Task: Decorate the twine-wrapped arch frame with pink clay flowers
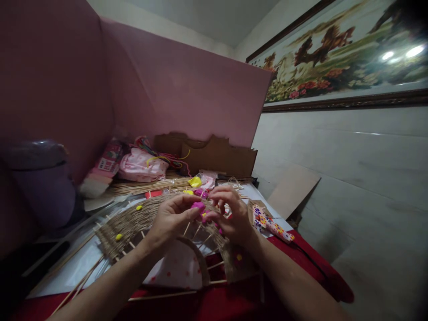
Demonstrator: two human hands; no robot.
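Observation:
A fan-shaped piece woven of jute twine on thin wooden sticks [133, 223] lies on the table in front of me, dotted with small yellow and pink beads. My left hand [170, 218] and my right hand [230, 214] meet above its top edge. Both pinch a small bright pink piece [199, 206] between their fingertips, right at the weave. A curved inner rim [197, 254] and bare stick spokes show below my hands.
A bundle of straw sticks [150, 185], a pink cloth bag [140, 165], a yellow piece [195, 182], cardboard [214, 154] and a flowered patterned strip [270, 225] lie behind and right. A purple container [40, 178] stands left. Red cloth [301, 263] covers the table's near edge.

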